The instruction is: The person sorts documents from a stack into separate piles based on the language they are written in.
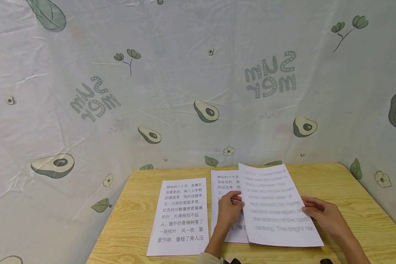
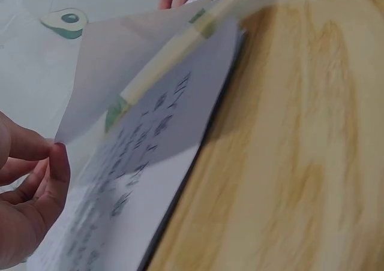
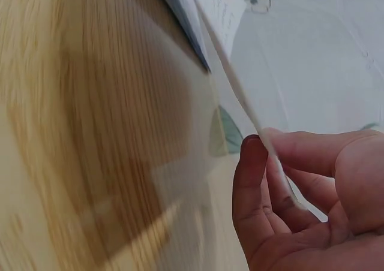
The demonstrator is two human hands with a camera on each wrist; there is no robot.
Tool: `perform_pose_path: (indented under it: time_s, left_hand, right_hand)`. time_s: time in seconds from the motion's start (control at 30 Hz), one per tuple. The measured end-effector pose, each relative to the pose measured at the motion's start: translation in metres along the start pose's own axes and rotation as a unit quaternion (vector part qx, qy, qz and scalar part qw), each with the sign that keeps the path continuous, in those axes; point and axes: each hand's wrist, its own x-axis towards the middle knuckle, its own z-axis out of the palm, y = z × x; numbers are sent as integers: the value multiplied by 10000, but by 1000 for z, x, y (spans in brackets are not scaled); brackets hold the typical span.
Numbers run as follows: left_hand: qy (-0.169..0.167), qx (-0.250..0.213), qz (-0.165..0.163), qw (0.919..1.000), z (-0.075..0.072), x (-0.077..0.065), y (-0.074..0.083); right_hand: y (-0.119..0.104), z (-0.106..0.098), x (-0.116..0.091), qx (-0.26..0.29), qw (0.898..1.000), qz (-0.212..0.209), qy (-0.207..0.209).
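A white sheet of paper with English text [image 1: 277,209] is held up above the table, tilted, between both hands. My left hand [image 1: 230,211] pinches its left edge between thumb and fingertips, and the left wrist view shows the same left hand [image 2: 27,193] from the side. At the opposite edge my right hand [image 1: 325,216] pinches the paper, as the right wrist view shows of that right hand [image 3: 306,193]. Beneath the raised sheet lies a page printed in Chinese characters [image 1: 222,183], partly covered by the sheet and the left hand.
Another page of Chinese print [image 1: 181,216] lies flat to the left. Everything rests on a wood-grain table [image 1: 122,220]. Behind and beside it hangs a pale curtain [image 1: 171,88] with avocado, leaf and flower prints, meeting the table's back edge.
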Motion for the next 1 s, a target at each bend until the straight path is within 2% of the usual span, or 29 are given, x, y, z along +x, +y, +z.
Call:
perform_pose_path:
  time_s: [0.33,0.53,0.73,1.0]
  left_hand:
    - [5,-321,-77,9995,32,-6,8]
    - [-4,-277,-200,9994,49,-8,9]
    - [-98,-276,-106,9995,64,-10,13]
    - [-196,-349,-248,9989,79,-14,16]
  right_hand:
    - [15,-31,1,15,9990,365,-274]
    - [26,-44,3,-138,9981,487,-349]
    - [35,-58,3,-270,9966,647,-423]
    - [47,-72,1,22,9958,789,-457]
